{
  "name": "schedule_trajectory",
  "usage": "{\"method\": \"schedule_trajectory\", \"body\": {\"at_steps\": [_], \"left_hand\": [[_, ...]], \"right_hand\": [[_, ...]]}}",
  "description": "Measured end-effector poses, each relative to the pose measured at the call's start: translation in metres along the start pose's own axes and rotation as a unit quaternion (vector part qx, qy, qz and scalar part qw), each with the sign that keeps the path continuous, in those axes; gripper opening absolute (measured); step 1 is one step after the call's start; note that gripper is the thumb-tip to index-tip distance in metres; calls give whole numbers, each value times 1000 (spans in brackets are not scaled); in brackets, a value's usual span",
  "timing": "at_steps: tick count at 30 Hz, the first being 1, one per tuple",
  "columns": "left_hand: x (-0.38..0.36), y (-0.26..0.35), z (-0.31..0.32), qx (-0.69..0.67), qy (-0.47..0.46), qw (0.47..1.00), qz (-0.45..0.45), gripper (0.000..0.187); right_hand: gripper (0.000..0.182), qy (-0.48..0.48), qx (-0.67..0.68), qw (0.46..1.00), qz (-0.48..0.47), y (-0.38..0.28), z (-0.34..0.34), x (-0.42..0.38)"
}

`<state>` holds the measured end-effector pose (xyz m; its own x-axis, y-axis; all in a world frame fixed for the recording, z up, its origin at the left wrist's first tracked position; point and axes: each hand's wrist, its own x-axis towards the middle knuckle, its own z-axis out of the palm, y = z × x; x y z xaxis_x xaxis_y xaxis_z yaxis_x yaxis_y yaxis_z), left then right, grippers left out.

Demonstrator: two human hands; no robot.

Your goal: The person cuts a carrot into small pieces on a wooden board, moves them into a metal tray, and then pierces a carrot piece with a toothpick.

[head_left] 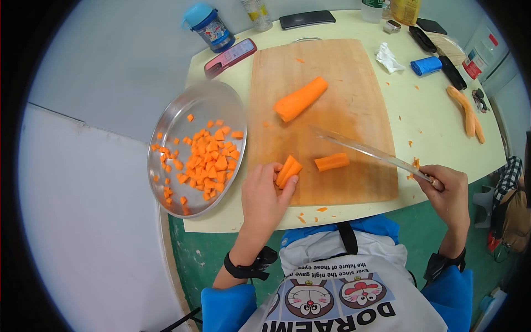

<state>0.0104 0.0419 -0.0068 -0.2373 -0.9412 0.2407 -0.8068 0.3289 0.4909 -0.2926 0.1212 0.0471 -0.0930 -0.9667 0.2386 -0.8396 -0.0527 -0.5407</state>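
Note:
My left hand (269, 190) grips cut carrot sticks (288, 172) near the front left of the wooden cutting board (332, 66). In my right hand (446, 190) is a knife (368, 149), held by its handle past the board's right edge. Its blade reaches leftward over the board, apart from the sticks. Between the blade and my left hand lies another carrot piece (332, 161). A thick peeled carrot length (301, 99) rests farther back on the board. Left of the board, a round metal plate (238, 105) carries many diced carrot cubes (211, 156).
A phone (230, 57) and a blue flask (209, 27) stand at the back left. A black slab (307, 20) lies behind the board. To the right are a crumpled tissue (389, 58), a blue roll (426, 66), two thin carrots (467, 113) and peel scraps.

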Motion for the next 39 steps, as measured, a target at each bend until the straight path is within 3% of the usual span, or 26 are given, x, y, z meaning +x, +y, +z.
{"method": "schedule_trajectory", "body": {"at_steps": [7, 13, 15, 18, 29, 34, 39], "left_hand": [[-8, 3, -8, -13, -45, 998, -47, 38], [-14, 8, -4, -77, 29, 996, -39, 34], [-17, 5, 3, -2, 88, 993, 73, 30], [-19, 6, 8, -6, 89, 991, 103, 28], [-33, 23, 12, 39, 71, 996, 35, 26], [-39, 31, 11, 9, 33, 999, 18, 22], [-48, 28, 28, -58, 101, 993, 32, 24]], "right_hand": [[21, 2, 13, 1000, 6, -6, 9, -2], [21, 4, 19, 1000, 11, -14, 12, -3], [22, 4, 19, 1000, 9, -15, 13, -3], [22, 3, 23, 1000, 5, -17, 15, -3], [22, -5, -9, 1000, -8, -22, 7, -14], [22, -78, -8, 996, 38, -24, -2, -25], [23, -107, -11, 994, 27, -26, -2, -32]]}}
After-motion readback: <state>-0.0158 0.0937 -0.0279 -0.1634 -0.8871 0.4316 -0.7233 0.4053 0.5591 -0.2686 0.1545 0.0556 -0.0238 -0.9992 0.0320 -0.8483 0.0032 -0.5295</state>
